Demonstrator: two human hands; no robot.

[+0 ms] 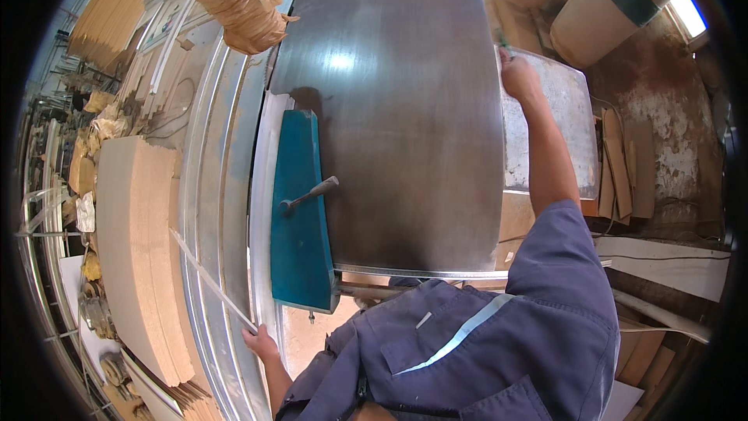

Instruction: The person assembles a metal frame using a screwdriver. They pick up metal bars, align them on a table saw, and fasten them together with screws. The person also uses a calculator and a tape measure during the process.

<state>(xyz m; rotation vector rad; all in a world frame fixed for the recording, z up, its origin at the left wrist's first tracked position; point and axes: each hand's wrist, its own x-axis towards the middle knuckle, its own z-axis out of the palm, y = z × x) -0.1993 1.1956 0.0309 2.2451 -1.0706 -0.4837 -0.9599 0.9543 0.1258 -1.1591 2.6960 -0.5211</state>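
Observation:
My left hand (263, 343) is closed on the near end of a thin, pale strip (212, 284), low beside the metal rails. That strip slants away to the far left across the rails. With my right arm stretched out, my right hand (520, 76) is at the far right edge of a big, shiny metal saw table (413, 132). Its fingers are curled, and a small green thing (503, 40) shows blurred at their tips; what it is I cannot make out. Between my hands a teal fence (298, 265) with a lever handle (313, 193) rests on the table's left side.
Long metal rails (222, 164) run along the left of the table. Beyond them stands a stack of tan boards (140, 249). A wrapped post (241, 15) hangs over the far left. At right are a lower metal side table (549, 125) and a pale dust-collector bag (600, 23).

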